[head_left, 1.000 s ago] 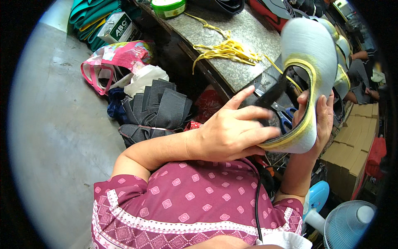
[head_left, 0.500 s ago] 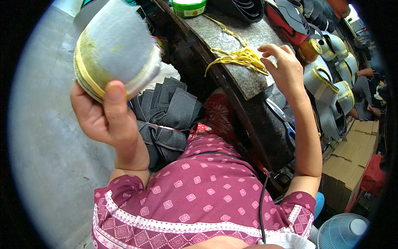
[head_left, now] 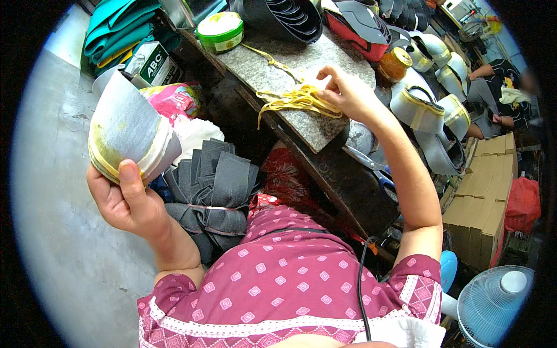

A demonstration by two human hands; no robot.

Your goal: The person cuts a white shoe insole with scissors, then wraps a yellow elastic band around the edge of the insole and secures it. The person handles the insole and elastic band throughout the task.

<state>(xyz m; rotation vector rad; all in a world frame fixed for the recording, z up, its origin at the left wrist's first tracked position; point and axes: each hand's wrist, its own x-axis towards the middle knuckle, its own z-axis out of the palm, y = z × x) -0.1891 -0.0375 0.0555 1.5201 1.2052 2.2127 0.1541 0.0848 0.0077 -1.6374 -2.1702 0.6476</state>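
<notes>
Here the person's left hand (head_left: pixel 129 200) holds a grey shoe upper with a yellow edge band (head_left: pixel 129 134) out to the side, lifted clear of the tabletop (head_left: pixel 301 124), probably so that its sticky-looking rim touches nothing while the other hand fetches more. The grip is closed on it: the thumb presses over the yellow-banded edge from the front and the fingers wrap behind, so the upper stands above the hand, its open grey face turned toward the tabletop. It hangs well to the left of the tabletop, above a bundle of dark grey cut pieces (head_left: pixel 214 194) on the floor.

The right hand (head_left: pixel 347 93) reaches across to the bundle of yellow strips (head_left: pixel 299 100) lying on the tabletop's grey stone surface. Its fingertips are curled down and touch the right end of the strips; whether a strip is pinched yet, I cannot tell. Beyond the strips, at the tabletop's far edge, stands a green-lidded tin (head_left: pixel 220 30), and to the right of it, finished grey uppers (head_left: pixel 426 110) are stacked.
</notes>
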